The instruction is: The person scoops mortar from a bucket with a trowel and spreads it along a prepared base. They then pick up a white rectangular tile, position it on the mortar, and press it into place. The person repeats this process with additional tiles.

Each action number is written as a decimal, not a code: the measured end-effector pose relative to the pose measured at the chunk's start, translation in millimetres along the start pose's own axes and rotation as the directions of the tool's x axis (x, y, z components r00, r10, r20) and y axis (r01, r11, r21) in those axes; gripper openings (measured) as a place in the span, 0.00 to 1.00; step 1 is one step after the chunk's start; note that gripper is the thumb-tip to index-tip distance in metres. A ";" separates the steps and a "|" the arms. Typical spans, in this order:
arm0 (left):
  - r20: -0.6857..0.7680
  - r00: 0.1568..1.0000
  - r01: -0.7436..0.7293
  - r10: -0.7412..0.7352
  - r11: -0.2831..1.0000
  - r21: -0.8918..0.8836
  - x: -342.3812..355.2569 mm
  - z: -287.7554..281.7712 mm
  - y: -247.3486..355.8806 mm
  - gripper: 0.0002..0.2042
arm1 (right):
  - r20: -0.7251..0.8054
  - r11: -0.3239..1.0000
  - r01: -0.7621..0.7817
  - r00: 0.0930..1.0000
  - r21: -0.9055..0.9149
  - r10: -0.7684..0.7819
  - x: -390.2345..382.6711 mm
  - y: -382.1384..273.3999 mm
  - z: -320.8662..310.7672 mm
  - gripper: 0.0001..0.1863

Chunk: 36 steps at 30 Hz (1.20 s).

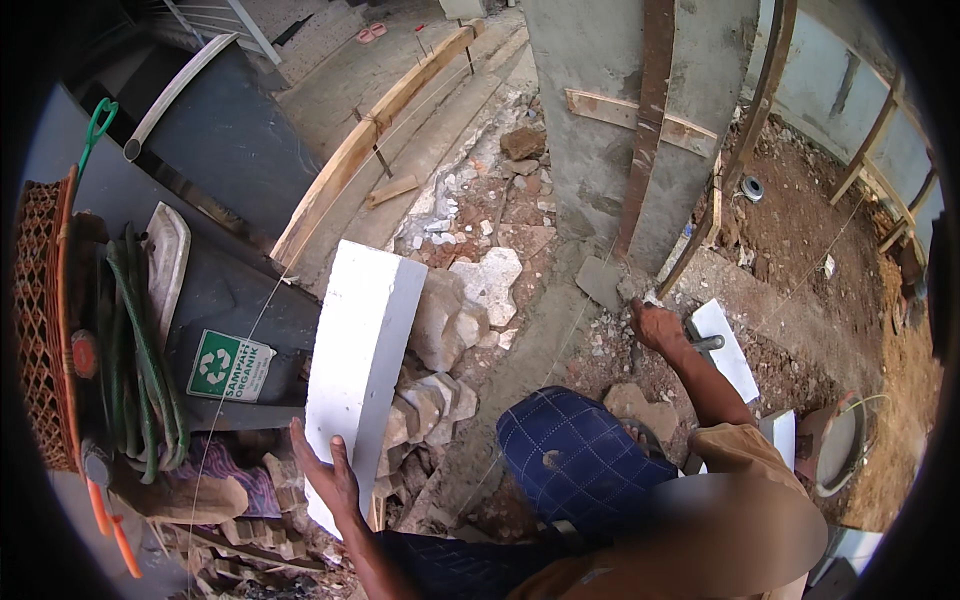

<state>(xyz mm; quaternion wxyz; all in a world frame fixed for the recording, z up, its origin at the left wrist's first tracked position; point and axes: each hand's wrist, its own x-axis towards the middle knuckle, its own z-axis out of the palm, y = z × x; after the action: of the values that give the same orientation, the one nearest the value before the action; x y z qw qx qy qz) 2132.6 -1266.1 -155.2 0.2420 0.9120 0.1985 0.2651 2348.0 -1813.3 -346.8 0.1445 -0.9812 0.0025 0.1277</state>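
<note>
My left hand (335, 478) holds a long white lightweight concrete block (362, 365) near its lower end, thumb on the face and fingers along the left edge. Behind the block, stones and broken pavers hide where its right side rests. My right hand (657, 325) is closed around the handle of a trowel (600, 283). The grey blade lies over the mortar strip (545, 330) at the foot of the grey panel. A taut string crosses that strip. My bent knee in dark blue checked cloth (580, 450) sits between the two arms.
At left stand a dark bin (290, 340) with a green sticker, a coiled green hose (140, 350) and a woven basket (45, 330). Braced by timber, a grey panel (580, 170) rises ahead. Right are another white block (725, 350), a grey-headed tool (708, 342) and a bucket (838, 450).
</note>
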 end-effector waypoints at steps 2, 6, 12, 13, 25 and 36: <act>-0.027 1.000 -0.008 0.008 1.000 -0.020 -2.5 4.5 8.2 0.39 | 0.034 0.999 -0.019 0.999 -0.043 0.021 31.6 -13.6 0.2 0.19; -0.047 0.999 0.000 -0.002 0.998 -0.055 -14.8 6.9 -5.2 0.35 | -0.032 0.947 -0.071 0.996 0.312 0.086 56.8 -32.0 35.0 0.17; -0.016 1.000 -0.029 0.027 0.990 -0.135 -3.1 4.5 -12.1 0.36 | 0.307 0.927 0.323 0.917 -0.192 -0.256 88.7 -25.2 31.7 0.21; 0.010 0.999 -0.041 0.043 0.987 -0.158 3.8 16.0 -3.2 0.36 | 0.346 0.910 0.337 0.906 -0.240 -0.244 89.5 -1.3 25.1 0.22; 0.209 0.944 -0.322 0.256 0.852 0.413 54.1 55.0 -90.3 0.48 | 0.244 0.728 -0.646 0.762 0.230 0.600 -462.2 66.2 -188.7 0.25; 0.211 0.938 -0.342 0.275 0.838 0.426 65.4 85.9 -101.5 0.46 | 0.213 0.535 -0.820 0.496 -0.204 0.842 -654.6 98.0 17.0 0.09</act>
<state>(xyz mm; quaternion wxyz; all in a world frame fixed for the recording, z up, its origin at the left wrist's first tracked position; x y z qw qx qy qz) 2209.7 -1181.3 -249.2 -0.0116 0.9794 0.0877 0.1815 1706.4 -1923.3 -225.8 0.0267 -0.8336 0.4484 0.3214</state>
